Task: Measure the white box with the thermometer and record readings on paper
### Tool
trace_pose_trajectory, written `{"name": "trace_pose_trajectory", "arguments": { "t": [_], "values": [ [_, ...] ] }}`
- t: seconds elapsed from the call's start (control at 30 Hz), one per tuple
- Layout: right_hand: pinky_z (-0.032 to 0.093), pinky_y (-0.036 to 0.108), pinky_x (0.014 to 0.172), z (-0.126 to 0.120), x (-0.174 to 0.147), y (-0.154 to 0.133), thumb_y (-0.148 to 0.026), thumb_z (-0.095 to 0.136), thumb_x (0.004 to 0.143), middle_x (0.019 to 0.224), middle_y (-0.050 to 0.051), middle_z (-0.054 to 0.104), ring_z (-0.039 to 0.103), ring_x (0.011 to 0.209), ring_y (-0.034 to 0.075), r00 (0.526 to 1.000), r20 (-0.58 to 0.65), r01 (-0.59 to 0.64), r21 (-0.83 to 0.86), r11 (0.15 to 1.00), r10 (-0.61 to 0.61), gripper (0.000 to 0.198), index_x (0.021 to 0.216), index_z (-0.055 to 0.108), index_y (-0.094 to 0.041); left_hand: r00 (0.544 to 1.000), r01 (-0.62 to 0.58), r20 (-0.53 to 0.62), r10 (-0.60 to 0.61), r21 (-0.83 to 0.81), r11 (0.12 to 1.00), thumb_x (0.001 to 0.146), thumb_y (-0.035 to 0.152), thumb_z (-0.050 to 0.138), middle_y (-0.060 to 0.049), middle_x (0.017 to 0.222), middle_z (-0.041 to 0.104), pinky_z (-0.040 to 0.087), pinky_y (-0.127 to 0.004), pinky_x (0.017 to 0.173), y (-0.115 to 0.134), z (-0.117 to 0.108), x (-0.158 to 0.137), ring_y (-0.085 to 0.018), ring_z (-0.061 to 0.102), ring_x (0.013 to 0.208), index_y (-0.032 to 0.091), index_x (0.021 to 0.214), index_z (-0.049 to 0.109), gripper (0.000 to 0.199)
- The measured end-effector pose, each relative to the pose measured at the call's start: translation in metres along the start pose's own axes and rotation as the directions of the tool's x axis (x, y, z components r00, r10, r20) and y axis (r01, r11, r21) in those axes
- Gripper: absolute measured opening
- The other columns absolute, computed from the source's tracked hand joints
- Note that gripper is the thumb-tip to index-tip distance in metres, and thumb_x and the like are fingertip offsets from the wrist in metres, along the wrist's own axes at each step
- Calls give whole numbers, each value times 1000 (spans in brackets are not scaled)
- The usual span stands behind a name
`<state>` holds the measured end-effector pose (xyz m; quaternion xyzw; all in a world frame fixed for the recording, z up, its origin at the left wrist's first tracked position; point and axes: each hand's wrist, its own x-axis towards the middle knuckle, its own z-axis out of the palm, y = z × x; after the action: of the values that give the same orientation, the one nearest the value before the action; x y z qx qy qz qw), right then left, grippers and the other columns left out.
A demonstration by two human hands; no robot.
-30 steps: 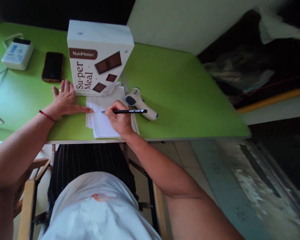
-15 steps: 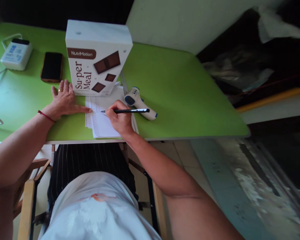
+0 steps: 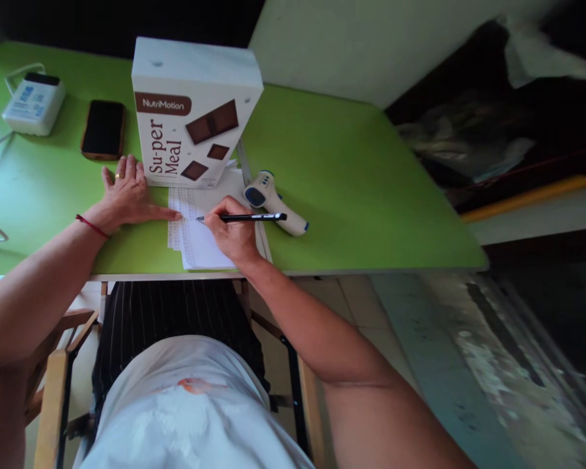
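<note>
My right hand [image 3: 235,229] is closed around a black pen [image 3: 258,217], its tip at the sheets of paper [image 3: 202,251]. Rows of small writing run down the left part of the paper. My left hand [image 3: 129,198] lies flat and open on the green table, its thumb stretched onto the left edge of the sheets. Its fingertips are beside the bottom left corner of a white box [image 3: 195,78] marked "NutriMotion Su-per Meal". The box stands upright over the far part of the paper and hides it.
A white and blue infrared thermometer [image 3: 276,203] lies right of the paper on the green table [image 3: 361,189]. Farther left are a dark phone [image 3: 103,128] and a white device [image 3: 35,105] with cables. A chair armrest [image 3: 53,404] flanks my lap below the table's front edge.
The pen's back end has swung slightly to the left, with its tip still at the paper. My left hand keeps its place; the whole view has shifted a little.
</note>
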<state>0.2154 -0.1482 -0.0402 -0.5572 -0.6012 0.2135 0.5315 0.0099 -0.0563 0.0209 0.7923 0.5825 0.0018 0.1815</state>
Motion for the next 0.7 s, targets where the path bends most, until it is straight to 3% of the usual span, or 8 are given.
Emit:
{"name": "trace_pose_trajectory", "arguments": {
  "t": [0.17,0.37,0.5,0.57,0.6,0.67,0.7],
  "values": [
    [41,28,60,1,0,2,-28,66,84,60,-7,48,43,59,12,1000,-7,27,39,999,-27,24,68,49,-26,999,-22,-41,21,-35,999,60,89,87,-25,185,7,-7,-70,136,-5,4,4,-52,-2,171,9,178,15,160],
    [45,28,60,-3,0,0,-34,62,89,63,-6,52,47,59,13,995,-52,87,54,995,-84,23,71,51,-26,997,-56,-61,51,-91,994,54,87,91,-30,183,9,-7,-74,134,-13,7,10,-56,-2,169,7,175,19,162],
    [51,31,67,-23,2,0,-37,60,99,76,-2,63,56,67,16,972,-70,219,-91,972,-225,15,92,64,-25,979,-122,-189,74,-259,958,51,79,97,-31,176,29,2,-74,135,-27,11,23,-58,13,167,10,167,36,148],
    [55,35,77,-36,7,7,-34,57,102,86,2,68,63,78,19,943,0,323,-247,914,-334,16,102,69,-24,931,-278,-326,164,-344,897,57,73,98,-30,165,47,16,-69,136,-34,14,33,-54,32,162,10,159,44,131],
    [56,38,83,-42,10,12,-30,54,104,91,5,69,65,84,21,925,61,373,-327,868,-374,18,104,71,-24,886,-392,-398,237,-373,841,61,72,96,-27,159,52,24,-66,135,-37,16,40,-50,40,158,11,156,46,123],
    [56,41,89,-49,15,23,-18,47,104,98,8,71,66,95,24,900,206,435,-465,771,-384,28,108,74,-23,789,-572,-516,335,-418,706,68,69,92,-22,157,55,38,-59,130,-42,21,53,-42,50,152,15,152,48,109],
    [56,41,91,-51,18,28,-13,44,103,100,9,71,65,98,25,892,276,451,-518,726,-358,34,110,76,-24,762,-612,-554,335,-449,651,69,68,92,-20,156,56,42,-56,128,-43,23,60,-40,53,149,17,150,50,105]
  ]
}}
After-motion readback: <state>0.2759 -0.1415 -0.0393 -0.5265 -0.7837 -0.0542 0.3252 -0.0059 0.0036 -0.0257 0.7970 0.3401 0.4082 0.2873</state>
